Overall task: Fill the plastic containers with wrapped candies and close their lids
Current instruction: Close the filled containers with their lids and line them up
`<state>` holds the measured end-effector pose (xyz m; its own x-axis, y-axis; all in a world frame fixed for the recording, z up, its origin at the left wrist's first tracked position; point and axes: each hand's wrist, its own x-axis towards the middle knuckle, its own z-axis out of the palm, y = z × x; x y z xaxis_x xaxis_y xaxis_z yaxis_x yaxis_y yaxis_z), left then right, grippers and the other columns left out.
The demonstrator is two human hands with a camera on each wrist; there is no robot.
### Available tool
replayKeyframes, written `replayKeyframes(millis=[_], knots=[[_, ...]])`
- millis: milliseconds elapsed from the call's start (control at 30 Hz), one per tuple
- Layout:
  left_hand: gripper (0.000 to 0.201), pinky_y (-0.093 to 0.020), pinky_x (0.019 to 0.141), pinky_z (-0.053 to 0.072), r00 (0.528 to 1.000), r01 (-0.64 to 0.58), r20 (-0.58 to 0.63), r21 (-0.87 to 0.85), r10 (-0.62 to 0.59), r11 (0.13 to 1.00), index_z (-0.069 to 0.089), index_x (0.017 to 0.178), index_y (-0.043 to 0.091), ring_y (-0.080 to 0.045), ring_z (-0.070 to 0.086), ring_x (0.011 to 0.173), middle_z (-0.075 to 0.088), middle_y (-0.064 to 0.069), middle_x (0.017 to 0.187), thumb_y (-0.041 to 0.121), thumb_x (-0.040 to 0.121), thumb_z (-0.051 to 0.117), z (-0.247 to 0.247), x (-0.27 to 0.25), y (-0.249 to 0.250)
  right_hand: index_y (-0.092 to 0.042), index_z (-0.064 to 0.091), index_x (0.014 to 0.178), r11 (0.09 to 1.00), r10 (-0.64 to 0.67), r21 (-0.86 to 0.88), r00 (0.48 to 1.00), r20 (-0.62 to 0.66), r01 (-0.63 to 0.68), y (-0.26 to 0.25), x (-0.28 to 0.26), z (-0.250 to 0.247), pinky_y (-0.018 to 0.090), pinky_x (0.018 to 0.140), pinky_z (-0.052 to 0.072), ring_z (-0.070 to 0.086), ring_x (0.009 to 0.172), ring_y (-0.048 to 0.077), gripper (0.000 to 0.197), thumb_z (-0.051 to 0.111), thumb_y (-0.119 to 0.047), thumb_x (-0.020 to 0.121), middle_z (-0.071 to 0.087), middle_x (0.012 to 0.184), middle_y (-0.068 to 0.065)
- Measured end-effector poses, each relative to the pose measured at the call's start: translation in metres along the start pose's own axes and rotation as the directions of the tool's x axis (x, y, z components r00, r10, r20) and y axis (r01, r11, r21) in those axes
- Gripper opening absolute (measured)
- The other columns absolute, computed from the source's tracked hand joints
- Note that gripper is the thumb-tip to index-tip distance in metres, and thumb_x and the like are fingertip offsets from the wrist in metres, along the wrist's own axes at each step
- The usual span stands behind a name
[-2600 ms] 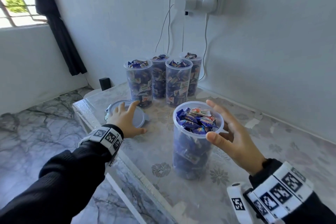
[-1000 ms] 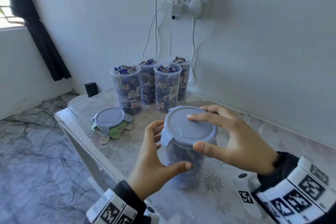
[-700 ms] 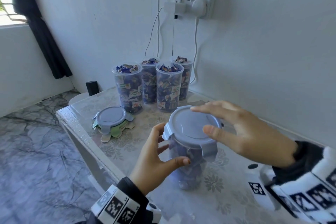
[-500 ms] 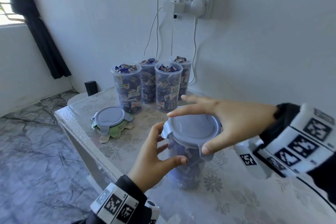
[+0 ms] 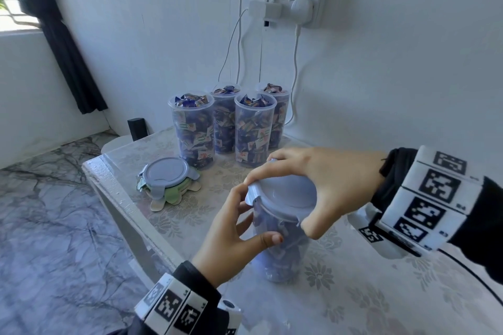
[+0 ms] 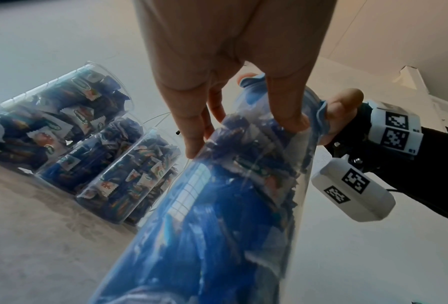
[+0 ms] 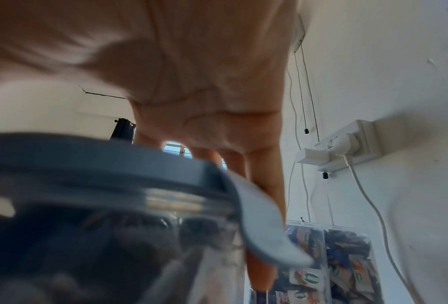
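We are steadying the near container (image 5: pixel 281 250) on the counter (image 5: pixel 381 304) with our left hand (image 5: pixel 231 239), its grip curling round the clear wall. Our right hand (image 5: pixel 324 185) is clamping the grey lid (image 5: pixel 283 198) by its rim, hiding the far edge. Four open containers (image 5: pixel 223 122) are standing behind. In the right wrist view our palm is blocking most of the lid, and the candies (image 6: pixel 249 148) are blurring.

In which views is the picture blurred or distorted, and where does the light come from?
Head view: mostly sharp, daylight from the window at left, wide-angle bending at the edges. Left wrist view: the near container is smeared, with a window reflection on its wall. Right wrist view: the right hand and the lid are close and blurred; the wall socket is sharper.
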<state>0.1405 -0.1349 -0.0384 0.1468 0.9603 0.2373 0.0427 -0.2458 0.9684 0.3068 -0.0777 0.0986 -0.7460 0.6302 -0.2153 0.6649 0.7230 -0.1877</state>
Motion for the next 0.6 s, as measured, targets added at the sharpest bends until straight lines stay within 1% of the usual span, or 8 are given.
replayKeyframes(millis=[100, 167, 267, 333, 433, 500, 533, 600], knots=[[0.077, -0.042, 0.106, 0.040, 1.000, 0.001, 0.001, 0.003, -0.001, 1.000, 0.041, 0.130, 0.030, -0.007, 0.049, 0.123, 0.058, 0.015, 0.123, 0.044, 0.063, 0.077, 0.002, -0.002, 0.001, -0.067, 0.025, 0.126, 0.992, 0.088, 0.085, 0.996, 0.010, -0.088, -0.006, -0.010, -0.003, 0.028, 0.090, 0.047, 0.048, 0.111, 0.008, 0.080, 0.071, -0.051, 0.062, 0.042, 0.126, -0.013], [0.082, -0.042, 0.107, 0.039, 1.000, -0.001, -0.008, 0.010, 0.001, 1.000, 0.036, 0.134, 0.031, -0.004, 0.045, 0.127, 0.053, 0.017, 0.129, 0.045, 0.064, 0.075, 0.004, -0.006, 0.004, -0.064, 0.023, 0.128, 0.989, 0.151, 0.001, 0.984, -0.092, -0.151, -0.011, -0.016, -0.002, 0.030, 0.087, 0.048, 0.057, 0.101, 0.011, 0.079, 0.060, -0.073, 0.058, 0.056, 0.115, -0.007], [0.095, -0.030, 0.103, 0.037, 0.999, -0.029, -0.013, 0.042, 0.030, 0.999, 0.030, 0.132, 0.041, 0.002, 0.039, 0.129, 0.044, 0.026, 0.134, 0.062, 0.053, 0.078, 0.011, -0.011, 0.006, -0.045, 0.038, 0.128, 0.941, 0.266, -0.152, 0.937, -0.226, -0.303, -0.027, -0.021, 0.004, 0.029, 0.070, 0.042, 0.055, 0.075, 0.013, 0.084, 0.037, -0.092, 0.057, 0.060, 0.074, -0.007], [0.096, -0.017, 0.096, 0.039, 0.998, -0.050, -0.021, 0.059, 0.051, 0.997, 0.029, 0.127, 0.042, 0.008, 0.039, 0.125, 0.041, 0.037, 0.126, 0.066, 0.049, 0.078, 0.018, -0.012, 0.008, -0.034, 0.049, 0.112, 0.876, 0.319, -0.276, 0.904, -0.285, -0.396, -0.036, -0.024, 0.005, 0.031, 0.061, 0.034, 0.045, 0.070, 0.018, 0.079, 0.026, -0.091, 0.062, 0.048, 0.069, -0.007], [0.090, -0.006, 0.088, 0.040, 0.996, -0.080, -0.023, 0.053, 0.081, 0.995, 0.033, 0.124, 0.033, 0.012, 0.042, 0.118, 0.045, 0.039, 0.116, 0.044, 0.052, 0.086, 0.028, -0.011, 0.008, -0.027, 0.053, 0.097, 0.819, 0.365, -0.346, 0.881, -0.300, -0.457, -0.040, -0.028, 0.001, 0.030, 0.053, 0.026, 0.042, 0.066, 0.018, 0.081, 0.009, -0.088, 0.064, 0.042, 0.066, -0.006], [0.082, -0.007, 0.086, 0.041, 0.997, -0.078, -0.023, 0.020, 0.078, 0.997, 0.036, 0.122, 0.032, 0.011, 0.045, 0.114, 0.050, 0.036, 0.113, 0.031, 0.056, 0.084, 0.030, -0.009, 0.008, -0.036, 0.054, 0.114, 0.830, 0.403, -0.318, 0.886, -0.228, -0.459, -0.034, -0.033, -0.005, 0.028, 0.060, 0.033, 0.049, 0.077, 0.018, 0.087, 0.003, -0.084, 0.063, 0.057, 0.085, -0.004], [0.081, -0.008, 0.088, 0.042, 0.997, -0.076, -0.018, 0.016, 0.076, 0.997, 0.036, 0.123, 0.034, 0.009, 0.046, 0.115, 0.051, 0.034, 0.115, 0.033, 0.057, 0.083, 0.029, -0.007, 0.008, -0.044, 0.044, 0.128, 0.852, 0.426, -0.270, 0.893, -0.142, -0.449, -0.028, -0.036, -0.010, 0.029, 0.072, 0.039, 0.053, 0.095, 0.019, 0.083, 0.006, -0.083, 0.066, 0.058, 0.113, -0.001], [0.081, -0.012, 0.091, 0.043, 0.997, -0.072, -0.001, 0.034, 0.072, 0.997, 0.036, 0.124, 0.040, 0.004, 0.045, 0.119, 0.051, 0.030, 0.119, 0.040, 0.057, 0.081, 0.027, -0.005, 0.006, -0.060, 0.013, 0.139, 0.934, 0.355, -0.061, 0.932, 0.076, -0.351, -0.019, -0.040, -0.021, 0.024, 0.097, 0.036, 0.029, 0.138, 0.015, 0.068, 0.036, -0.076, 0.077, 0.018, 0.156, -0.007]])
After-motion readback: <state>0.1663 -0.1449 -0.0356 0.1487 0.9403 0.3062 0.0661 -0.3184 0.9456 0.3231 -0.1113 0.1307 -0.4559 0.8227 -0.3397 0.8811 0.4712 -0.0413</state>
